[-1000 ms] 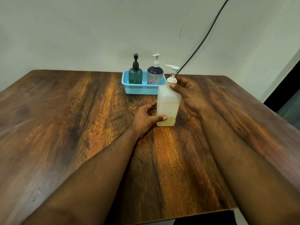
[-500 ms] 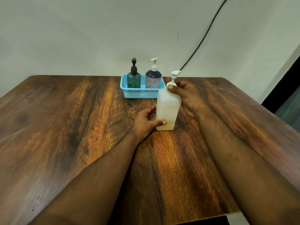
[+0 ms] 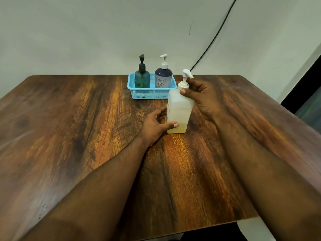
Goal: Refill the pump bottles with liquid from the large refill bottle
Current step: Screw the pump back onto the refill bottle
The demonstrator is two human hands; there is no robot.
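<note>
Frame centre: left hand grips the nearly empty, likely light white pump bottle low; right hand pinches its collar.

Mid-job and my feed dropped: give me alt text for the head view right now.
A translucent white square pump bottle, nearly empty, stands on a dark wooden table; the left hand grips its base and the right hand grips its pump collar. Behind it, a blue plastic basket holds a green pump bottle and a dark blue pump bottle.
</note>
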